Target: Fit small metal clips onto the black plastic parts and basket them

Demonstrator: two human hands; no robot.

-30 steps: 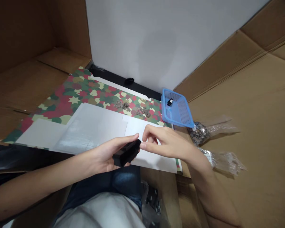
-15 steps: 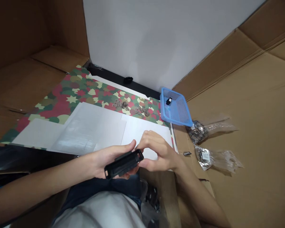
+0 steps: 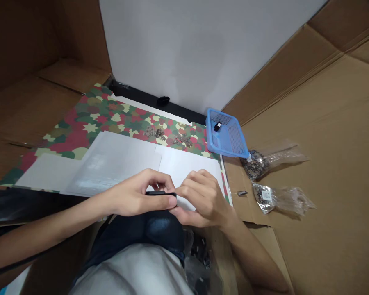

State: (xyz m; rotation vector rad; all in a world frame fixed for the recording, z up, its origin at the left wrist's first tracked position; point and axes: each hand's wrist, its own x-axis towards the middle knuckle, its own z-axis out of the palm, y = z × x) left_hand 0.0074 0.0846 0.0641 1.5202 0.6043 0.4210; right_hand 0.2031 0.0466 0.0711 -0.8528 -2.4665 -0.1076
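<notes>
My left hand (image 3: 138,196) is curled over a flat black plastic part (image 3: 160,193), of which only a thin top edge shows between the fingers. My right hand (image 3: 199,196) meets it from the right, fingers bent and pinching at the part's right end. Both hands hover over my lap at the near edge of white sheets (image 3: 117,164) lying on a camouflage-patterned mat (image 3: 89,119). Whether the right fingers hold something small of their own is hidden.
A blue mesh basket (image 3: 226,139) with a small black piece inside stands at the mat's far right corner. Two clear bags of small metal parts (image 3: 273,196) lie on cardboard to the right. Little heaps of metal bits (image 3: 167,137) rest on the mat. Cardboard walls surround the area.
The black part has been turned edge-on and is now mostly covered by my left hand. My right hand has closed in on its right end, and both hands moved slightly nearer to me.
</notes>
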